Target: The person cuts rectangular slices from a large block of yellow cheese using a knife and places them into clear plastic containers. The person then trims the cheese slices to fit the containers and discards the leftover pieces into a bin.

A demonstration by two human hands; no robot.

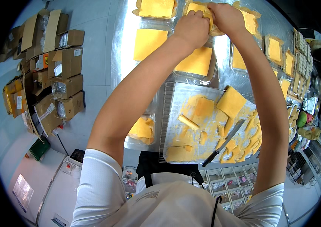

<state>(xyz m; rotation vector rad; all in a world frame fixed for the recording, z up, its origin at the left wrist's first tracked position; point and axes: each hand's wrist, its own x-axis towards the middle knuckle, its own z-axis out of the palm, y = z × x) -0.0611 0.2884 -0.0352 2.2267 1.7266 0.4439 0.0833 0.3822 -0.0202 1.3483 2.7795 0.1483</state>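
At the top of the head view, my left hand [193,27] and my right hand [226,17] meet over a yellow cake sheet [196,6] on brown paper in a clear plastic tray. My right fingers pinch the paper's edge; the left fingers are curled on the cake, their exact hold hidden. Just below lies another cake square [196,61] in a clear tray. Nearer me, a paper-lined wire rack [168,113] bears a cake square [231,102], offcuts [252,136], a cake strip [188,122] and a serrated knife [225,142] with a black handle.
More trayed cake squares [150,44] stand on the steel table [123,37], at the left and right. Cardboard boxes [65,63] are stacked on the floor to the left. Egg trays [305,54] stand at the far right. A shelf of small packets [231,184] is below the table edge.
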